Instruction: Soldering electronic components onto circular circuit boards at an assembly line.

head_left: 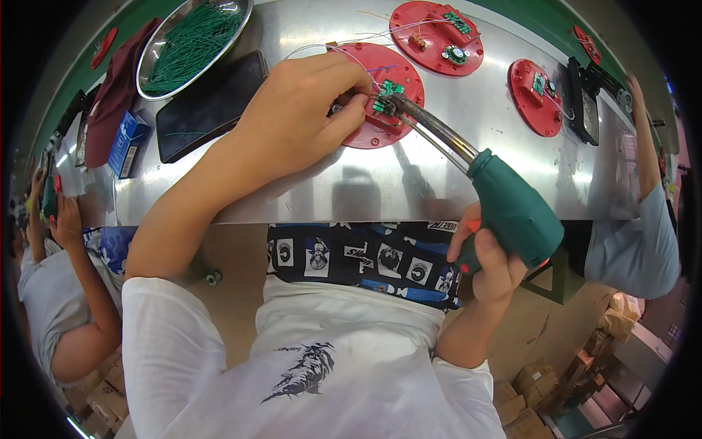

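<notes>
My right hand (pixel 491 265) is wrapped round the handle of a green soldering gun (pixel 518 208) with orange-red buttons. Its metal tip reaches up and left to a small green circuit board (pixel 387 96) on a round red plastic disc (pixel 373 135). Over the disc's left side, my left hand (pixel 314 102) is closed in a pinch beside the board. What lies between its fingertips is too hidden to name; thin white wires and a blue wire run close by. A second red disc (pixel 457 62) with a green board and a round component lies just beyond, to the right.
A metal bowl (pixel 143 86) of green wires stands at the back left, near a black phone-like slab (pixel 208 110) and a blue box (pixel 126 146). Another red disc (pixel 537 110) lies right, beside a black casing (pixel 583 102). Co-workers sit at both sides of the metal table (pixel 270 194).
</notes>
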